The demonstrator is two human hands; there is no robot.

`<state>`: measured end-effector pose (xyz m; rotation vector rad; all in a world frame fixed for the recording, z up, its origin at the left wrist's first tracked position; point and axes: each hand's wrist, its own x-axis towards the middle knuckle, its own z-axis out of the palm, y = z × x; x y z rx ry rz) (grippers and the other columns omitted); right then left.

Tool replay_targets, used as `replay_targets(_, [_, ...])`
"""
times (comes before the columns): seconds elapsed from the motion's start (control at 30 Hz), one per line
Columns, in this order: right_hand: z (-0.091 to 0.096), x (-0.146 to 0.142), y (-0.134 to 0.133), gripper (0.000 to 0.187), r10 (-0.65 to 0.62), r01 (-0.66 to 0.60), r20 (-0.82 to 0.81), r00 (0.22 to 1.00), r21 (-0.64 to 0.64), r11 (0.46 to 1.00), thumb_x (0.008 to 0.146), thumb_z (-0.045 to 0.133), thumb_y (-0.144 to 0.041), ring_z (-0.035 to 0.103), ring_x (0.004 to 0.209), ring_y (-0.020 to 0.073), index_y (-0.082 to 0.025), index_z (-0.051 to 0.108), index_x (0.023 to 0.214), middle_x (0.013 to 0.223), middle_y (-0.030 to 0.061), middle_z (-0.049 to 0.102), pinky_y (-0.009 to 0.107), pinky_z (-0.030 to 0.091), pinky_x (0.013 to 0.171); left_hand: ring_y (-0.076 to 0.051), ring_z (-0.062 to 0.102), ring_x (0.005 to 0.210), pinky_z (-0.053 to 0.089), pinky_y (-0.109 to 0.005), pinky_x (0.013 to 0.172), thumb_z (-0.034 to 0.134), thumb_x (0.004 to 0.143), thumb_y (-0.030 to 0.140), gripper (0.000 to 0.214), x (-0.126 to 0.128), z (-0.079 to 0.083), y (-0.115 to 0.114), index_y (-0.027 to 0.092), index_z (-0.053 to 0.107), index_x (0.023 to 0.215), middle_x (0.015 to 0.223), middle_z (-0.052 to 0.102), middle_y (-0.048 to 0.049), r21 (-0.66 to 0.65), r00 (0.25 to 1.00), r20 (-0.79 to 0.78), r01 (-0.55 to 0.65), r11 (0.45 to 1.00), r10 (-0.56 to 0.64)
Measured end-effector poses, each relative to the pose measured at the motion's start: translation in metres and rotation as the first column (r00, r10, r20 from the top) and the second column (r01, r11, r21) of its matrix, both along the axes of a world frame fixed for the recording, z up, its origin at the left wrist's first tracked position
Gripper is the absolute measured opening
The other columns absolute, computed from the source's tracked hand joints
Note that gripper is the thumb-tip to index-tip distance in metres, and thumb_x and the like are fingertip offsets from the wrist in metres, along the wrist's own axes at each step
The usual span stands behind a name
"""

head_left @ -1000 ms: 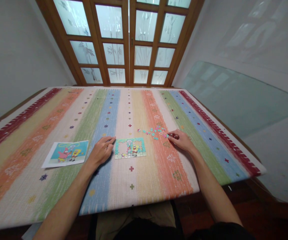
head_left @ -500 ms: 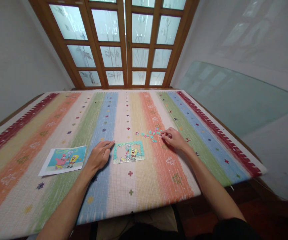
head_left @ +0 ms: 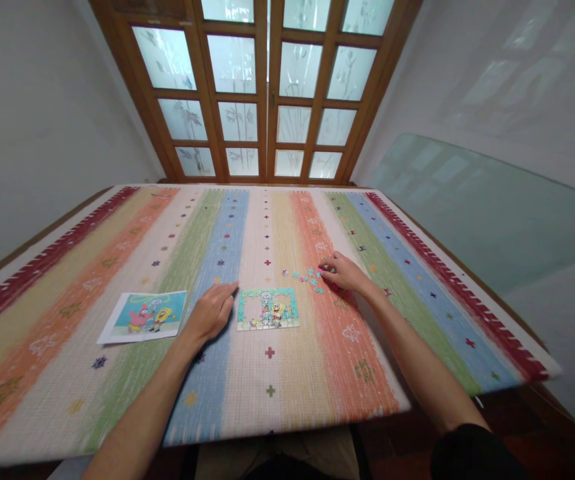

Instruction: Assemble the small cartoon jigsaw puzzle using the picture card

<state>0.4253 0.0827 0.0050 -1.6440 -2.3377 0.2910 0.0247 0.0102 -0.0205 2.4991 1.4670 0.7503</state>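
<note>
A small, partly built jigsaw puzzle (head_left: pixel 268 309) with a teal border lies on the striped mat (head_left: pixel 92 373). My left hand (head_left: pixel 211 311) rests on the mat just left of the puzzle, fingers loosely curled, holding nothing. My right hand (head_left: pixel 343 271) reaches among several loose teal and pink puzzle pieces (head_left: pixel 307 276) beyond the puzzle's right corner, fingertips pinched over the pieces; what they grip is too small to make out. A printed cartoon reference picture (head_left: pixel 146 315) lies to the left of my left hand.
The mat covers a wooden table (head_left: pixel 517 393) whose edge shows at the right. A wooden-framed frosted glass door (head_left: pixel 267 93) stands behind the table. A large glass pane (head_left: pixel 492 207) leans against the right wall. White walls close both sides.
My right hand slid left along the loose pieces. My left hand stayed beside the puzzle. The camera tilted and shifted slightly, moving everything a little right in view.
</note>
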Motion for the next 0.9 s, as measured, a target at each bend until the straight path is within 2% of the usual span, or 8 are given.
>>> replay_targets(0.13, [0.0002,-0.0004,0.0024,0.021,0.0,-0.001,0.034,0.999,0.007,1.0,0.092,0.064,-0.029,0.062,0.084,0.0195,-0.018,0.077,0.103,0.096,0.0092,0.065,0.028,0.046,0.079,-0.026,0.063,0.12,0.048,-0.048,0.109,0.025,0.101,0.024,0.052,-0.0005,0.0013,-0.0006,0.012,0.063,0.134,0.128,0.07,-0.0129,-0.001,0.999,-0.026,0.045,0.999,-0.045])
replay_targets(0.4, [0.0042,-0.0003,0.0088,0.024,0.039,-0.037,0.103,0.994,-0.023,0.999,0.088,0.063,-0.031,0.063,0.087,0.022,-0.016,0.077,0.101,0.091,0.0097,0.069,0.028,0.045,0.076,-0.026,0.062,0.116,0.049,-0.047,0.107,0.027,0.098,0.02,0.054,-0.0006,-0.0027,0.0005,0.007,0.057,0.141,0.125,0.07,-0.0157,0.022,0.998,-0.032,0.052,0.998,-0.052])
replay_targets(0.53, [0.0058,-0.0002,0.0092,0.023,0.064,-0.061,0.073,0.995,-0.033,0.998,0.086,0.062,-0.031,0.063,0.088,0.0232,-0.016,0.077,0.097,0.088,0.0087,0.071,0.028,0.046,0.076,-0.026,0.062,0.116,0.048,-0.048,0.107,0.031,0.095,0.018,0.055,0.0001,-0.0004,-0.0003,0.012,0.054,0.145,0.125,0.07,-0.0133,0.0,0.999,-0.016,0.05,0.999,-0.05])
replay_targets(0.73, [0.0074,-0.0002,0.0076,0.021,0.042,-0.043,-0.03,0.999,-0.035,0.998,0.083,0.063,-0.031,0.063,0.079,0.023,-0.019,0.078,0.09,0.084,0.0075,0.072,0.031,0.047,0.075,-0.025,0.062,0.114,0.048,-0.046,0.106,0.033,0.095,0.016,0.063,0.0025,0.0047,-0.004,0.015,0.036,0.157,0.125,0.068,-0.0121,-0.032,1.0,0.03,0.009,0.999,-0.008])
replay_targets(0.9, [0.0083,0.0032,0.0093,0.021,0.074,-0.075,-0.015,0.997,-0.064,0.995,0.075,0.068,-0.029,0.063,0.082,0.023,-0.02,0.077,0.092,0.082,0.0049,0.073,0.03,0.048,0.076,-0.024,0.061,0.115,0.046,-0.046,0.107,0.035,0.094,0.016,0.066,0.0037,0.0072,-0.0049,0.016,0.03,0.159,0.124,0.068,-0.011,-0.054,0.999,0.039,0.002,0.999,0.0])
